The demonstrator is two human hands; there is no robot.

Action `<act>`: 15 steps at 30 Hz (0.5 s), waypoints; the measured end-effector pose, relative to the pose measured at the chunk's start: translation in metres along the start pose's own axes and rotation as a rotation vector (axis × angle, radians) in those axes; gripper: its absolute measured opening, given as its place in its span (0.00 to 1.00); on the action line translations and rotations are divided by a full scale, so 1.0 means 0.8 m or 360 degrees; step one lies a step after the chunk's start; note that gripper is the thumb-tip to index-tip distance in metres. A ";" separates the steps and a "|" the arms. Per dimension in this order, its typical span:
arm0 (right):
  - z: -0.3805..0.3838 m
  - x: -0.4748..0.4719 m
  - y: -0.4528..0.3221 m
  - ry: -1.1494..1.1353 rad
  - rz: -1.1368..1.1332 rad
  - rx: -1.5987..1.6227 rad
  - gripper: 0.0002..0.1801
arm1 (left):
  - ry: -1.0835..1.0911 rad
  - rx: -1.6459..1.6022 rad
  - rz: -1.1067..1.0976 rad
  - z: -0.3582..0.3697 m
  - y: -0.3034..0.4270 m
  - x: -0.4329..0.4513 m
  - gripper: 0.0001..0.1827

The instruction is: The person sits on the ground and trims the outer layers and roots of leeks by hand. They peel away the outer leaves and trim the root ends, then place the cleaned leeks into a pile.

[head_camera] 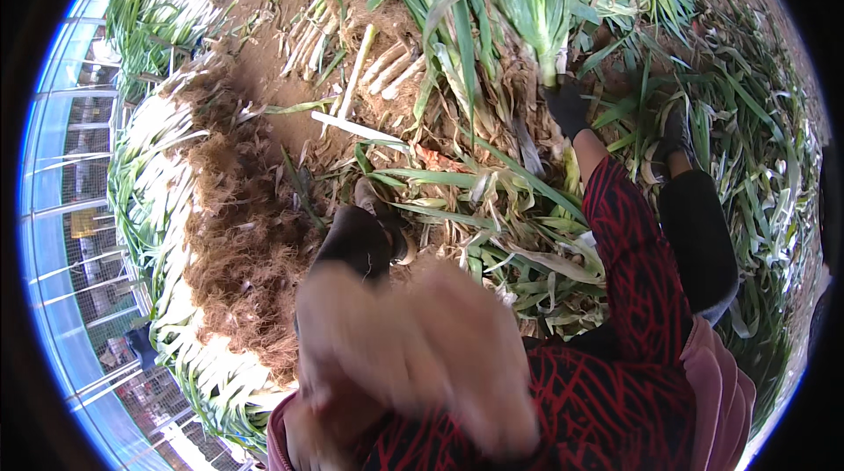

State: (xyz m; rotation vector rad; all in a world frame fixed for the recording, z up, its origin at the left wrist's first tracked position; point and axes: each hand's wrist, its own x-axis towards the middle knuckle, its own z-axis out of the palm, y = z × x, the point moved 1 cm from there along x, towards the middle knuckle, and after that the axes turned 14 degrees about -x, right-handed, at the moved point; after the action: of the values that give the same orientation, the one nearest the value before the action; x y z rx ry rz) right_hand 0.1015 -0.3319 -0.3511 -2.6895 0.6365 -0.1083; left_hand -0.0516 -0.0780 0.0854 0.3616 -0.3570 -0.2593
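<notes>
My right hand [568, 105], in a dark glove, is closed around the pale lower stalk of a leek [544, 35]. The leek's broad green leaves fan out away from me. Beside it to the left lies a bunch of leeks [455, 42] with dry, brownish outer leaves. My left hand [415, 352] is raised close to the camera in front of my torso. It is badly blurred, so its fingers and anything in it cannot be made out. A long white strip [359, 130] lies on the ground ahead, its end near a crumpled orange-red piece [436, 158].
Stacked leeks [161, 167] line the left side, their brown roots [231, 260] facing inward. Trimmed pale stalks [393, 68] lie ahead on bare soil [270, 88]. Stripped leaves [527, 253] litter the ground between my shoes and to the right. A wire-mesh barrier [86, 207] stands at far left.
</notes>
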 end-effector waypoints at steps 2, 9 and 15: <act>-0.024 -0.024 -0.018 0.0269 -0.0215 -0.0019 0.35 | 0.0171 0.0381 -0.0228 -0.024 0.019 0.002 0.20; -0.187 -0.177 -0.128 0.0436 -0.0440 0.1135 0.15 | 0.0532 0.1339 -0.0259 -0.112 0.014 0.013 0.24; -0.292 -0.298 -0.198 -0.0195 -0.0530 0.1190 0.20 | 0.0711 0.0843 -0.0294 -0.129 -0.005 0.035 0.22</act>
State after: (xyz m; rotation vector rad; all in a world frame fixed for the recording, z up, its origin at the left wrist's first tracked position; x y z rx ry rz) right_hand -0.0825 -0.1739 -0.0730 -2.0227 0.0657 -0.2168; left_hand 0.0126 -0.0593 0.0015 0.9578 0.0579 -0.2538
